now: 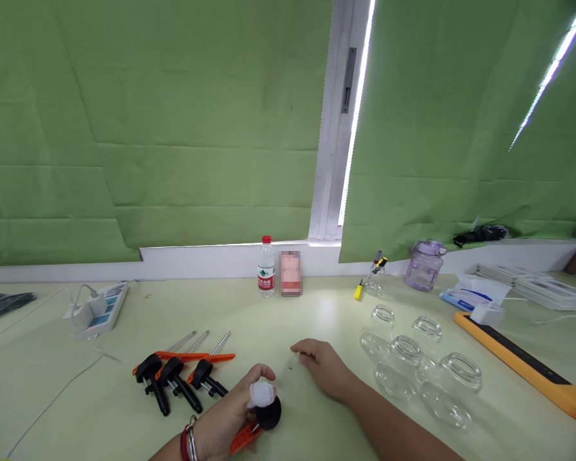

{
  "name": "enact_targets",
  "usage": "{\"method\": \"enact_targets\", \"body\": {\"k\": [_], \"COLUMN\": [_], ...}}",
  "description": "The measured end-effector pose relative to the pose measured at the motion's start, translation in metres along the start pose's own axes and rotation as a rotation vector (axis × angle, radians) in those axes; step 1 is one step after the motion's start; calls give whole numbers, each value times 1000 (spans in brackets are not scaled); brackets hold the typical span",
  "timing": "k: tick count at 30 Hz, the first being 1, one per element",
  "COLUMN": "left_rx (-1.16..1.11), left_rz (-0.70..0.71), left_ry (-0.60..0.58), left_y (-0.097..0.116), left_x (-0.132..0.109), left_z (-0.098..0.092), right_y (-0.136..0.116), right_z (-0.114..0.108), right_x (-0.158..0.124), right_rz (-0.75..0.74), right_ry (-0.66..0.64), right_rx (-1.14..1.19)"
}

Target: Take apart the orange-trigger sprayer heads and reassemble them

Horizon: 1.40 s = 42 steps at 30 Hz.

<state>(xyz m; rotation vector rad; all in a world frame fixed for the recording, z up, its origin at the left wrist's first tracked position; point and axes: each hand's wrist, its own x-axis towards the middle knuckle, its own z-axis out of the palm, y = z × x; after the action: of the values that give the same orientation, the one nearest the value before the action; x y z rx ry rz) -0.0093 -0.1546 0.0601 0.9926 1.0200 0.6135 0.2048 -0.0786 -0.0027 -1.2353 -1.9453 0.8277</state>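
Note:
Wrapped round a black and orange tool [269,413], my left hand [228,416] is at the bottom centre, with a small white piece [262,394] at its fingers. My right hand [321,368] rests on the table to the right, its fingers curled and their tips largely hidden. Tiny dark bits [290,368] lie on the table just left of it. Three similar orange and black tools with metal rods [185,371] lie side by side to the left of my left hand.
Several clear glass vessels [406,349] stand and lie at the right, near my right forearm. Behind are a water bottle [266,269], a purple jug [423,266] and a jar with screwdrivers [375,285]. A power strip [103,310] sits left; an orange-black bar [523,365] lies right.

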Motion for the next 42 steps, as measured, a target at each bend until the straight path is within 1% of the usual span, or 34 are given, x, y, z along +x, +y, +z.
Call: {"method": "enact_targets", "body": {"k": [3, 5, 9, 11, 13, 18, 21, 23, 26, 31, 37, 42], "left_rx": [5, -6, -14, -12, -12, -15, -11, -5, -9, -23, -32, -24], "left_rz": [-8, -14, -3, -11, -24, -4, -5, -4, 0, -3, 3, -5], "left_ry": [-3, -9, -30, -33, -38, -59, -74, -78, -85, -89, -99, -96], "left_y": [0, 0, 2, 2, 1, 3, 5, 6, 6, 3, 2, 4], "left_x": [0, 0, 2, 3, 3, 2, 1, 1, 2, 3, 3, 3], "left_z": [-1, -1, -2, -3, -3, -3, -3, -3, -4, -6, -7, -6], "right_y": [10, 16, 20, 17, 11, -6, -13, -15, -18, -25, -33, -31], "right_z": [-10, -15, -14, -11, -7, 4, 11, 15, 18, 15, 12, 13], "right_x": [4, 6, 7, 5, 2, -5, -6, -6, -5, -5, -11, -11], "right_rz": [162, 236, 283, 258, 198, -11, -61, -82, -76, 13, -18, -2], "right_ry": [89, 97, 73, 46, 14, -50, -76, -85, -94, -136, -175, -162], "right_rx": [117, 169, 238, 231, 166, -134, -260, -295, -303, -385, -471, -427]}}
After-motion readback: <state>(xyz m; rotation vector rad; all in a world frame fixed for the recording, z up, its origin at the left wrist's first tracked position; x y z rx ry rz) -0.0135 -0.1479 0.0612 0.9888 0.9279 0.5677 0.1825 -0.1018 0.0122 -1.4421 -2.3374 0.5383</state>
